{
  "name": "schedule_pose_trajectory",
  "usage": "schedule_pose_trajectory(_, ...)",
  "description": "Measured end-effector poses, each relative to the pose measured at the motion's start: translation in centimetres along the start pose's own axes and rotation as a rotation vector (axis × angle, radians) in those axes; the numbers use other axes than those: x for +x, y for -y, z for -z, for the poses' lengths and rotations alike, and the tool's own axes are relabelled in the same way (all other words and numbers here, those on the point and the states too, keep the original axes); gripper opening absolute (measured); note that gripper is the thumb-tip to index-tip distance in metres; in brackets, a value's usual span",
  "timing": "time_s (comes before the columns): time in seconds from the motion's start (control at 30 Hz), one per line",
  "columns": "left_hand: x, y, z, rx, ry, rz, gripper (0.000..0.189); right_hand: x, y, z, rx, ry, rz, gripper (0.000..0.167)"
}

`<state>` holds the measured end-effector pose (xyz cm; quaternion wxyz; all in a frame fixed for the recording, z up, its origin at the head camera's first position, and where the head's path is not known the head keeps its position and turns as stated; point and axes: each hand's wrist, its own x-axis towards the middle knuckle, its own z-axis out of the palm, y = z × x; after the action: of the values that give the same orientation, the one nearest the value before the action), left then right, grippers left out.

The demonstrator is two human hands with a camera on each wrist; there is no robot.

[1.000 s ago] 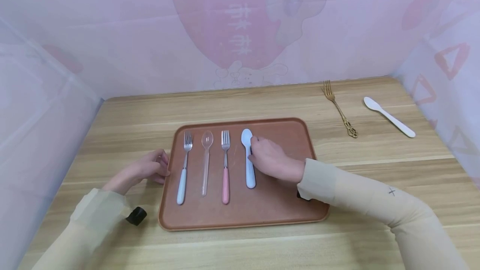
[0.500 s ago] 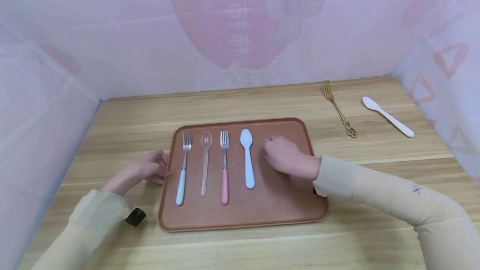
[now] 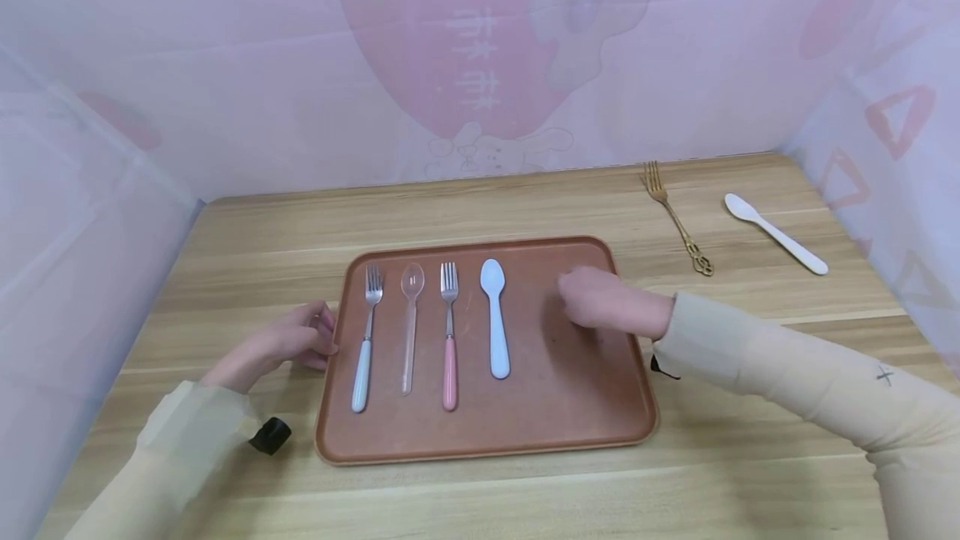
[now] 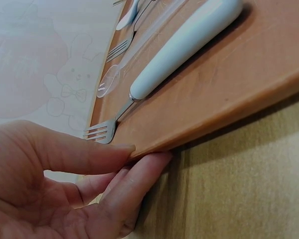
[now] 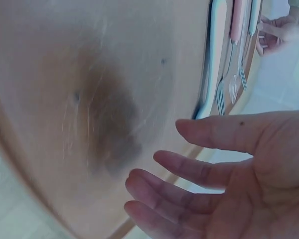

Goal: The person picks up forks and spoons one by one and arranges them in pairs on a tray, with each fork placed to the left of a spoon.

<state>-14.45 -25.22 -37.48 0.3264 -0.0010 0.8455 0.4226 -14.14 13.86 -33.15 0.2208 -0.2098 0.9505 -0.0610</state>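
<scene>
My left hand [image 3: 300,336] pinches the left rim of the brown tray [image 3: 577,407]; in the left wrist view the thumb lies over the edge and the fingers are under it. Over the tray's right part is my right hand [image 3: 600,300], its fingers loosely spread and holding nothing in the right wrist view. From left to right on the tray lie a fork with a pale blue handle [image 3: 362,377], a clear plastic spoon [image 3: 409,340], a fork with a pink handle [image 3: 450,373] and a light blue spoon [image 3: 497,332]. All stand with their heads toward the back.
On the wooden table [image 3: 262,232], a gold fork [image 3: 678,223] with an ornate handle and a white spoon [image 3: 780,236] lie beyond the tray at the back right. Pale printed cloth [image 3: 262,90] walls in the table's back and sides.
My right hand has left the light blue spoon and moved right across the tray. The spoon stays in the row. My left hand keeps its place at the rim.
</scene>
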Motion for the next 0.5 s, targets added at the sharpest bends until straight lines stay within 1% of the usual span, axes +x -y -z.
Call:
schedule_pose_trajectory(0.07,0.0,0.0,0.0,0.001,0.000,0.001,0.032,0.0,-0.3,0.4,-0.014,0.012,0.005,0.008)
schedule_pose_trajectory(0.13,0.0,0.0,0.0,0.000,-0.001,0.003,0.032,-0.1,-0.7,0.8,-0.007,0.038,0.004,0.007)
schedule_pose_trajectory(0.23,0.0,0.0,0.0,-0.005,0.000,0.007,0.032,-0.2,-1.3,1.3,0.029,0.076,0.006,0.013)
schedule_pose_trajectory(0.37,0.0,0.1,0.1,-0.007,0.003,0.006,0.032,-0.4,-2.2,1.9,0.032,0.095,0.013,0.015)
schedule_pose_trajectory(0.43,0.0,0.2,0.1,-0.006,0.003,0.004,0.032,-0.4,-2.5,2.2,0.036,0.106,0.000,0.013)
schedule_pose_trajectory(0.5,0.0,0.2,0.1,-0.009,0.004,0.003,0.033,-0.5,-2.8,2.5,0.062,0.127,-0.020,0.011)
